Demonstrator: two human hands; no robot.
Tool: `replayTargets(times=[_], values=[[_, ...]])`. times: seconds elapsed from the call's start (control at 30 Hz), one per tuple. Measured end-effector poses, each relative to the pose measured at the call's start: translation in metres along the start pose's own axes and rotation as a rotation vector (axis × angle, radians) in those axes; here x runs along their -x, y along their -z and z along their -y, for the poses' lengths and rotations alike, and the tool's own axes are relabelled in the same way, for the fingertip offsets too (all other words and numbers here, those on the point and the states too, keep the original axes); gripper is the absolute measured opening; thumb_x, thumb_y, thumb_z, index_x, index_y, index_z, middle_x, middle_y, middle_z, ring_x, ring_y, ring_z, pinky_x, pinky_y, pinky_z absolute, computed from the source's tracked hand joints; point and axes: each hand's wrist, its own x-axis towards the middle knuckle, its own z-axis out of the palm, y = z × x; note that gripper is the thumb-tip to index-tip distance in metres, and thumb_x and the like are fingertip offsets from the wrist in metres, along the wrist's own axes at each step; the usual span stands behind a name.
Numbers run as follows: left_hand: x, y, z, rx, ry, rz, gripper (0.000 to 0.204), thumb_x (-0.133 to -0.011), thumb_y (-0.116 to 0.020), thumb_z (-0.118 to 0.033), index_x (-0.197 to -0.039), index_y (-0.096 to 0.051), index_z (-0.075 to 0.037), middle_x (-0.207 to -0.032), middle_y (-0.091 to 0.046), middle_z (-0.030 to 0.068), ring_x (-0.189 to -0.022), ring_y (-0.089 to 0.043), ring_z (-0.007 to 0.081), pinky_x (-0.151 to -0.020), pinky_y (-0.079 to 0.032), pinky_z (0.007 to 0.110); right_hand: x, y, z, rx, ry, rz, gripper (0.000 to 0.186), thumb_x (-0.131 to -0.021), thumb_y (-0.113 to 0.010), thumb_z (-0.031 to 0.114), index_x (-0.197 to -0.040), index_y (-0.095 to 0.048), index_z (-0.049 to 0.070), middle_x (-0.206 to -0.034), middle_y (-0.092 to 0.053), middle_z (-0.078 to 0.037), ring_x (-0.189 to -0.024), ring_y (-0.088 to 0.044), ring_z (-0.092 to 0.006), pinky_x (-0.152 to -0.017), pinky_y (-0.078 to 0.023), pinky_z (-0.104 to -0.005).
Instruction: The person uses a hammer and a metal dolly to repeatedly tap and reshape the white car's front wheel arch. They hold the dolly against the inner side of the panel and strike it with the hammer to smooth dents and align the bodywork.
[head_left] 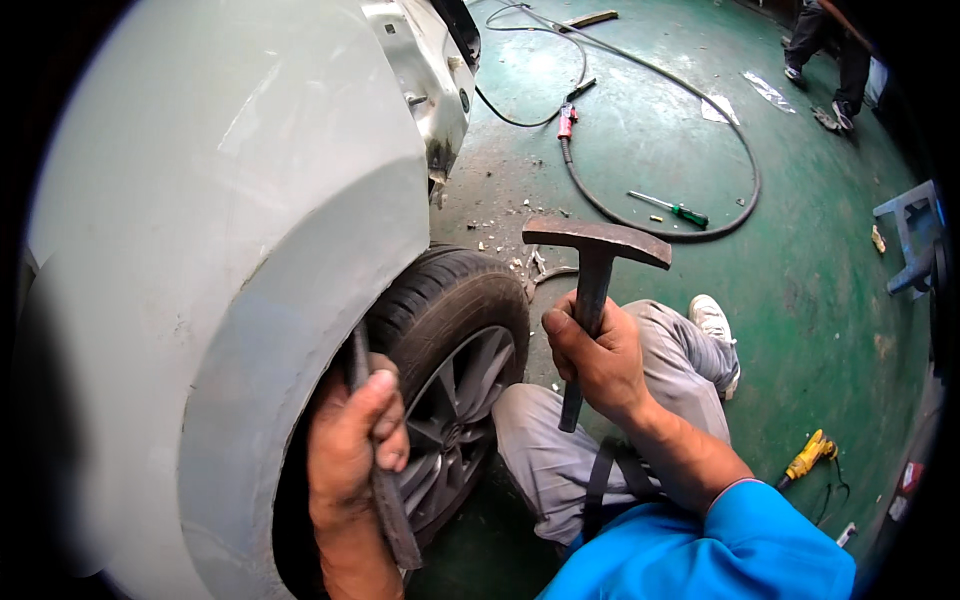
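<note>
Holding a hammer (593, 283) in the right hand (606, 352), closed firmly about the handle, with the head uppermost, well apart from the panel (300, 270). Gripping a metal bar (396, 515) in the left hand (352, 435), wrapped round its middle; contact between bar tip and panel edge impossible to tell. Housed partly in the pale panel's dark wheel arch (296, 480): left forearm, and a wheel with black tyre (455, 300) and spoked rim (452, 432). Scattered by the tyre, on green, scuffed floor (820, 330): pale debris (484, 226). Lying farther out: looped cable (757, 182), red-handled torch (567, 122), green-handled screwdriver (690, 215), white sheet (717, 109). Standing at right: blue stool (906, 235). Lying lower right: yellow power tool (811, 453). Seen at upper right: another person's dark-trousered legs (850, 65).
</note>
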Motion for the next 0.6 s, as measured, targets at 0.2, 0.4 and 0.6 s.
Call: replayTargets(times=[0.2,0.4,0.6], values=[[0.003,0.017,-0.001,0.267,-0.153,-0.146,0.014,-0.100,-0.056,-0.019,-0.099,-0.052,-0.005,-0.060,-0.040,-0.0031,-0.041,-0.041,0.0070,-0.038,-0.038,0.024,0.001,0.009,-0.001,-0.018,0.033,-0.046,0.019,-0.099,-0.064,0.019,-0.096,-0.053,0.003,-0.066,-0.051,0.000,-0.050,-0.046,-0.0078,-0.045,-0.037,-0.0230],[0.001,0.001,0.009,-0.056,-0.029,0.057,0.021,-0.095,-0.059,-0.023,-0.088,-0.048,-0.006,-0.057,-0.039,-0.0030,-0.036,-0.037,0.0059,-0.033,-0.035,0.024,0.002,0.003,0.003,-0.039,-0.020,-0.036,0.018,-0.099,-0.064,0.018,-0.097,-0.053,0.003,-0.067,-0.052,0.000,-0.050,-0.047,-0.0079,-0.045,-0.037,-0.0229],[-0.004,0.029,0.003,0.478,-0.160,-0.131,0.012,-0.104,-0.049,-0.018,-0.101,-0.054,-0.007,-0.066,-0.041,-0.0042,-0.039,-0.038,0.0057,-0.035,-0.039,0.023,0.006,0.011,0.004,0.010,0.018,-0.009,0.018,-0.098,-0.064,0.017,-0.096,-0.053,0.003,-0.068,-0.051,0.000,-0.051,-0.046,-0.0078,-0.046,-0.037,-0.0228]])
